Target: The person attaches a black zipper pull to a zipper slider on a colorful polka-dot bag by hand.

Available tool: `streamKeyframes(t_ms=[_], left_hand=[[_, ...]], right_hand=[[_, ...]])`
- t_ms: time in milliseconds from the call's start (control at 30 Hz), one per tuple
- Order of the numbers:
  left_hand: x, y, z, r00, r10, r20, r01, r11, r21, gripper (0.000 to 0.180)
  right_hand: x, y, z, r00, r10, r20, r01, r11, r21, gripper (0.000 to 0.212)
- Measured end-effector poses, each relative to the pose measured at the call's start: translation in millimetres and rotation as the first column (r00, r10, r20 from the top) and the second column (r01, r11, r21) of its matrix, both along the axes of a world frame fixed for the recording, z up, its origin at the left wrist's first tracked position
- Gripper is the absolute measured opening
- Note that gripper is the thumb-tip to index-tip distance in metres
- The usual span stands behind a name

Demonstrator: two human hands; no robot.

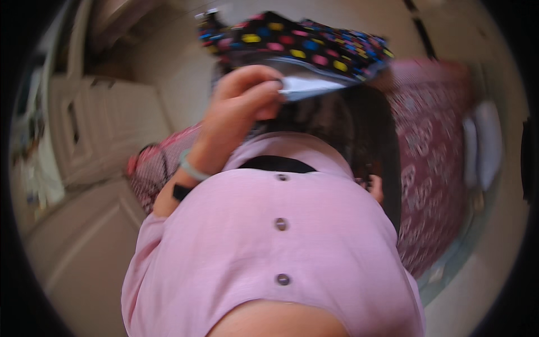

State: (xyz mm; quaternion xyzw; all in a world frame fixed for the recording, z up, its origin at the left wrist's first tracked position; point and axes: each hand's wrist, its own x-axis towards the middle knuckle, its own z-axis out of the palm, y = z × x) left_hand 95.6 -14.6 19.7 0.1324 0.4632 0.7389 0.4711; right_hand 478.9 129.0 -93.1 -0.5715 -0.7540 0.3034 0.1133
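Observation:
In front of me spreads a black polka-dot cloth (306,42) with pink, yellow, blue and red dots and a shiny silvery underside. My left hand (247,101) is closed, thumb against fingers, at the near left edge of its silvery side. A pale bracelet and a black band circle that wrist. My right hand (375,190) hangs low at my right side, mostly hidden by my pink shirt. Only a few of its fingers show, beside a dark, smooth-looking surface (373,123); whether they hold anything is hidden.
A large maroon patterned fabric bundle (429,151) stands on the right, with white objects (485,143) beyond it. Pink-red checked fabric (160,163) lies at the left. Beige panelled cabinets (106,126) line the left side. Pale floor tiles (179,70) lie ahead.

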Motion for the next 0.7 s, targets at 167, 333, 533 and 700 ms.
streamKeyframes(t_ms=[167, 333, 533, 700], left_hand=[[-6, -3, -10, 0.997, 0.041, -0.06, -0.039, 0.998, 0.04, 0.012], [-17, -7, -15, 0.994, -0.018, -0.103, 0.026, 0.997, 0.07, 0.011], [-13, -8, -10, 0.992, -0.051, -0.119, 0.062, 0.993, 0.098, 0.012], [-6, -7, -11, 0.989, 0.004, -0.145, 0.002, 0.999, 0.039, 0.012]], right_hand=[[81, -69, -49, 0.994, -0.073, -0.082, 0.046, 0.955, -0.292, 0.016], [106, -115, -73, 0.999, -0.039, 0.007, 0.04, 0.98, -0.193, 0.009], [109, -20, -64, 0.98, -0.156, 0.123, 0.123, 0.963, 0.241, 0.019], [100, 25, -68, 0.997, -0.078, 0.029, 0.067, 0.959, 0.277, 0.03]])
